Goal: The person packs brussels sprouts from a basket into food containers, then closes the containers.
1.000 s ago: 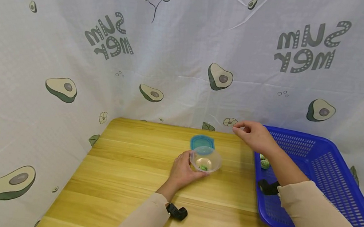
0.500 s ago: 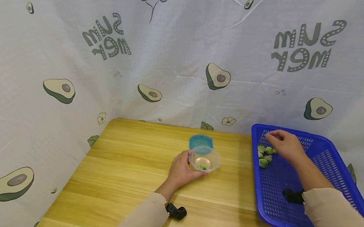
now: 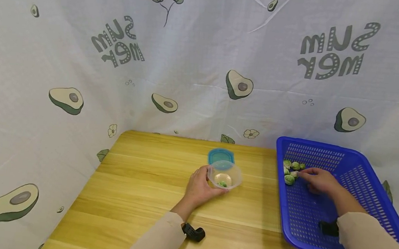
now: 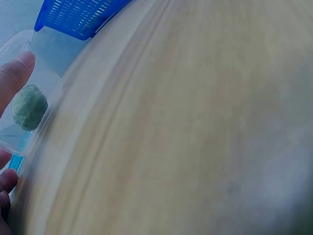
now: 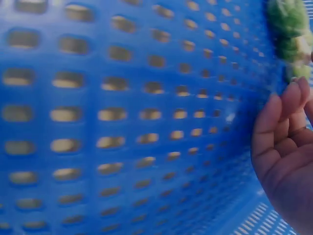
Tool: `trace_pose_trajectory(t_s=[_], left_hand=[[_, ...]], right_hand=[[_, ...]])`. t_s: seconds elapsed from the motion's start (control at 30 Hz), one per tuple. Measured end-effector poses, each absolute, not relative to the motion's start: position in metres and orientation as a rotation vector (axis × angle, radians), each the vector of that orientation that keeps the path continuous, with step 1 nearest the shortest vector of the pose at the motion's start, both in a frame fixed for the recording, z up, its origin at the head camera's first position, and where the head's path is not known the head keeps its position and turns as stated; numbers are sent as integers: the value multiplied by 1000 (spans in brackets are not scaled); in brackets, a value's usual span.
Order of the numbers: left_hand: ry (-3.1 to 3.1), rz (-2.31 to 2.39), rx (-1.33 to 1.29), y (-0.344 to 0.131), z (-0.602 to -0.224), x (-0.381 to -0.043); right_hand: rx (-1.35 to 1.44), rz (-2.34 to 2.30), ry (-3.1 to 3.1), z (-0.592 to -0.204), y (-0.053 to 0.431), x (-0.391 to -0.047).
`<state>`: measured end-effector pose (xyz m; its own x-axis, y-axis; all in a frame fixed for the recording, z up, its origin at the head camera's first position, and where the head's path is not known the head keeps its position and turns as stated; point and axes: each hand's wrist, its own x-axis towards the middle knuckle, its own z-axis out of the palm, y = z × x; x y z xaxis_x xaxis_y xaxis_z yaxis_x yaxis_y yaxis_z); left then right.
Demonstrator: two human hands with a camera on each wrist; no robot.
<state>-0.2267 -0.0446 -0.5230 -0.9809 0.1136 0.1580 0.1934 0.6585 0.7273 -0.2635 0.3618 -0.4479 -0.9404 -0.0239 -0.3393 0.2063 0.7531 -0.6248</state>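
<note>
My left hand point(image 3: 200, 186) grips a clear round plastic container point(image 3: 235, 178) on the wooden table, thumb on the near side. A green Brussels sprout point(image 4: 29, 107) lies inside the container. Behind the container is its blue lid point(image 3: 221, 156), partly seen through the clear wall. On the right, my right hand point(image 3: 320, 181) reaches into a blue plastic basket point(image 3: 281, 212). Its fingertips are at the edge of a small group of Brussels sprouts point(image 3: 289, 179) along the basket's left side. In the right wrist view, the bent fingers point(image 5: 266, 117) come close to the sprouts; no firm hold shows.
The basket has slotted walls and a raised rim, and it stands at the table's right side. A pale curtain point(image 3: 198, 60) with avocado prints hangs behind and to the left of the wooden table point(image 3: 136, 182).
My right hand has moved right from beside the basket's left rim, over it, and down to the sprouts inside. The left hand keeps its hold on the container.
</note>
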Motion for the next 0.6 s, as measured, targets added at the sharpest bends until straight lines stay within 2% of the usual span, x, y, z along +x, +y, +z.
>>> trace_pose_trajectory(t_s=[0.6], left_hand=[[-2775,-1229,-264,-45,-523,-226]], right_hand=[[141,-972,2674,-463,354,-263]])
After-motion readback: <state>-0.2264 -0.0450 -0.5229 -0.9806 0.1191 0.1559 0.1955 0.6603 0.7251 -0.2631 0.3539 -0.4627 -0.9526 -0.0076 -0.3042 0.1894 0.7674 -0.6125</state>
